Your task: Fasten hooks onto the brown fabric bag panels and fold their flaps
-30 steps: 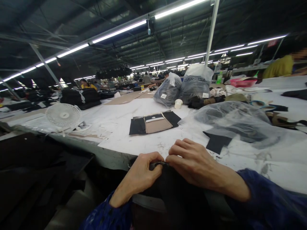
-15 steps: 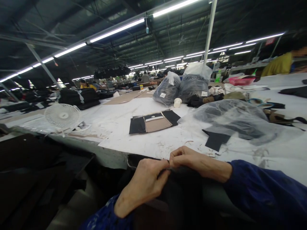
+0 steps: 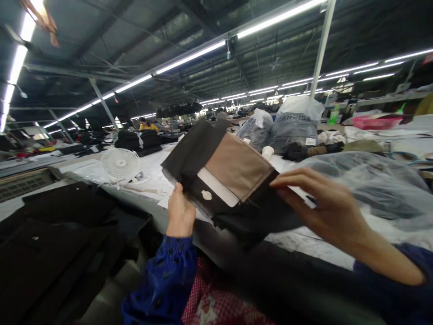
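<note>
Long bright lights (image 3: 192, 56) shine in rows under the dark roof of a big room, and below them is a wide table (image 3: 154, 174) with a white top. On it are a small white fan (image 3: 120, 163), two stuffed bags (image 3: 293, 123), a white cup (image 3: 268, 152) and a big clear plastic sheet (image 3: 365, 180). Dark flat pieces (image 3: 57, 257) lie in a pile low on the left. Up in the air, by the near edge of the table, is a black cloth piece (image 3: 192, 151) with a tan patch (image 3: 238, 164) on it, and both hands are at it. It is tipped, and its long way runs from high on the left, at the far end, down to the right, at the near end. The left hand (image 3: 181, 211) has it by the low left edge, with the thumb in front and the other fingers hidden behind, so it looks pinched there. From that thumb, most of the cloth lies up and to the right. The right hand (image 3: 326, 207) comes in from the other side, its fingertips at the cloth by the right corner of the tan patch. So this hand is nearer to the patch. I can't tell if those fingertips pinch the cloth or just touch it.
</note>
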The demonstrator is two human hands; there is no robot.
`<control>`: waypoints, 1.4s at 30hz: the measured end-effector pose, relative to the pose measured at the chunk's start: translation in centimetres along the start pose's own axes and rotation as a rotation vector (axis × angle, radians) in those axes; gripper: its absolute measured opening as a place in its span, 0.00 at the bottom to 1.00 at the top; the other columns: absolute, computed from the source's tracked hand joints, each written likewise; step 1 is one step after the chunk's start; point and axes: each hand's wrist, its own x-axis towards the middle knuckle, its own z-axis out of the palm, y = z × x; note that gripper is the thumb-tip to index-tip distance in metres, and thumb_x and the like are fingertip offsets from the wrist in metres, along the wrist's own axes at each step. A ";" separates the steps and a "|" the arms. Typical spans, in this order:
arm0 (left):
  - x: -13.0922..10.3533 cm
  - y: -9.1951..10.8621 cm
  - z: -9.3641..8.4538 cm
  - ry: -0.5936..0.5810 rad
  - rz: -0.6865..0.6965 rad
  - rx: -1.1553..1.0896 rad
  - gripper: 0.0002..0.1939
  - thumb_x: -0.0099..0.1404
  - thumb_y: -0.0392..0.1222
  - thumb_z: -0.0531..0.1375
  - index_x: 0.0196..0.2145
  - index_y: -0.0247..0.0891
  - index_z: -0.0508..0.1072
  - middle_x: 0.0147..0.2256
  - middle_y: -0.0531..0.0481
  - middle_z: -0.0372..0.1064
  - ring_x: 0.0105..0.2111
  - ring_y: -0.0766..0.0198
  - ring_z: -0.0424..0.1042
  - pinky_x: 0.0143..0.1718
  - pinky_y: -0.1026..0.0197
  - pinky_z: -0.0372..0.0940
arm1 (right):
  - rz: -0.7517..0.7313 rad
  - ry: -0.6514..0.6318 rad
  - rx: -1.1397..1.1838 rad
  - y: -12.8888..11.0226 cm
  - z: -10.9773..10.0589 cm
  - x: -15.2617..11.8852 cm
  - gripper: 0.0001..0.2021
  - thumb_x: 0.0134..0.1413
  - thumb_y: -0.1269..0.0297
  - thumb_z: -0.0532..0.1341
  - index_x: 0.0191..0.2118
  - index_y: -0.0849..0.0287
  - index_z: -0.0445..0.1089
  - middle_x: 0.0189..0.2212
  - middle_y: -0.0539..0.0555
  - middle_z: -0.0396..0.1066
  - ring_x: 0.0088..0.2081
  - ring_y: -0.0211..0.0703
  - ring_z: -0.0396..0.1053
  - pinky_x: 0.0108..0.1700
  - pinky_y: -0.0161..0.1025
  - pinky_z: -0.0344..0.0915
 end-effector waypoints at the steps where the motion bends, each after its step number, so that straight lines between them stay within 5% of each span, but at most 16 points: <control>1: -0.3 -0.8 -0.2 0.028 -0.059 -0.036 0.08 0.66 0.43 0.53 0.34 0.38 0.69 0.35 0.49 0.72 0.41 0.64 0.72 0.44 0.60 0.68 | -0.062 -0.113 -0.016 0.2 1.0 -0.7 0.07 0.61 0.68 0.57 0.40 0.55 0.72 0.37 0.55 0.75 0.39 0.44 0.72 0.42 0.42 0.70; 5: -3.0 -3.0 -1.9 0.063 -0.255 -0.144 0.08 0.67 0.38 0.52 0.35 0.36 0.70 0.36 0.45 0.73 0.40 0.61 0.73 0.43 0.58 0.69 | -0.058 -0.617 -0.061 1.9 4.7 -3.8 0.21 0.57 0.63 0.62 0.55 0.59 0.66 0.50 0.61 0.71 0.50 0.50 0.69 0.50 0.49 0.69; 8: -4.4 -3.2 -4.8 -0.012 -0.298 -0.151 0.06 0.61 0.32 0.58 0.37 0.35 0.72 0.38 0.46 0.73 0.42 0.62 0.72 0.46 0.59 0.68 | 0.017 -0.764 -0.085 3.3 5.5 -5.7 0.31 0.51 0.58 0.67 0.59 0.62 0.63 0.54 0.65 0.68 0.54 0.55 0.67 0.54 0.53 0.67; 10: -5.1 -3.1 -6.8 0.008 -0.176 -0.036 0.10 0.58 0.33 0.62 0.39 0.35 0.72 0.41 0.48 0.72 0.43 0.63 0.71 0.47 0.61 0.66 | 0.021 -0.766 -0.081 3.9 5.3 -6.3 0.30 0.53 0.59 0.66 0.60 0.62 0.62 0.56 0.66 0.67 0.56 0.54 0.66 0.56 0.53 0.65; 13: -6.9 -3.4 -8.0 0.104 0.250 0.380 0.18 0.58 0.38 0.65 0.46 0.39 0.70 0.46 0.48 0.68 0.47 0.62 0.67 0.51 0.60 0.62 | -0.007 -0.762 -0.140 4.3 4.7 -6.2 0.29 0.55 0.60 0.65 0.60 0.63 0.61 0.58 0.66 0.65 0.58 0.55 0.64 0.57 0.54 0.64; 15: -8.7 -4.1 -7.1 0.012 0.539 0.686 0.16 0.60 0.40 0.63 0.47 0.40 0.70 0.47 0.46 0.67 0.49 0.59 0.65 0.54 0.55 0.59 | -0.027 -0.759 -0.209 4.4 4.5 -6.0 0.30 0.53 0.58 0.66 0.59 0.64 0.62 0.58 0.67 0.64 0.57 0.57 0.64 0.56 0.54 0.65; 18: -11.3 -5.7 -4.4 -0.398 0.803 0.925 0.13 0.64 0.35 0.60 0.47 0.39 0.71 0.46 0.45 0.69 0.50 0.55 0.63 0.56 0.51 0.58 | -0.061 -0.729 -0.257 4.5 4.2 -5.8 0.27 0.53 0.57 0.66 0.57 0.62 0.65 0.55 0.65 0.67 0.54 0.55 0.67 0.52 0.53 0.67; 22: -12.2 -8.0 -0.9 -0.708 0.822 1.007 0.11 0.64 0.32 0.59 0.45 0.37 0.72 0.42 0.45 0.72 0.46 0.56 0.65 0.51 0.52 0.61 | -0.030 -0.730 -0.255 5.4 2.7 -5.9 0.16 0.59 0.59 0.61 0.51 0.60 0.70 0.48 0.60 0.73 0.48 0.50 0.70 0.49 0.48 0.68; 26: -11.1 -9.2 1.2 -0.767 0.702 1.043 0.07 0.65 0.34 0.59 0.41 0.37 0.74 0.40 0.46 0.73 0.43 0.56 0.66 0.47 0.53 0.60 | 0.115 -0.737 -0.391 7.4 0.2 -5.8 0.10 0.60 0.69 0.59 0.46 0.61 0.72 0.42 0.59 0.76 0.45 0.51 0.72 0.47 0.48 0.68; 31: -10.9 -9.3 2.4 -0.754 0.651 1.075 0.04 0.62 0.36 0.62 0.36 0.42 0.76 0.37 0.51 0.74 0.41 0.57 0.66 0.44 0.55 0.57 | 0.231 -0.768 -0.366 8.6 -1.7 -6.0 0.09 0.59 0.68 0.59 0.44 0.60 0.73 0.42 0.58 0.74 0.43 0.50 0.71 0.44 0.43 0.66; 38: -11.6 -9.1 3.2 -0.759 0.609 1.176 0.02 0.62 0.38 0.64 0.31 0.42 0.77 0.34 0.52 0.73 0.39 0.59 0.65 0.42 0.56 0.54 | 0.144 -0.854 -0.232 8.0 0.8 -5.9 0.08 0.61 0.66 0.57 0.38 0.59 0.73 0.38 0.57 0.72 0.41 0.47 0.70 0.41 0.39 0.64; 42: -11.2 -8.9 4.5 -0.727 0.440 1.280 0.08 0.62 0.39 0.62 0.26 0.39 0.76 0.33 0.51 0.73 0.40 0.57 0.66 0.42 0.55 0.56 | 0.433 -0.893 -0.006 10.2 1.2 -4.9 0.10 0.59 0.66 0.55 0.35 0.61 0.74 0.31 0.55 0.75 0.32 0.42 0.71 0.35 0.36 0.63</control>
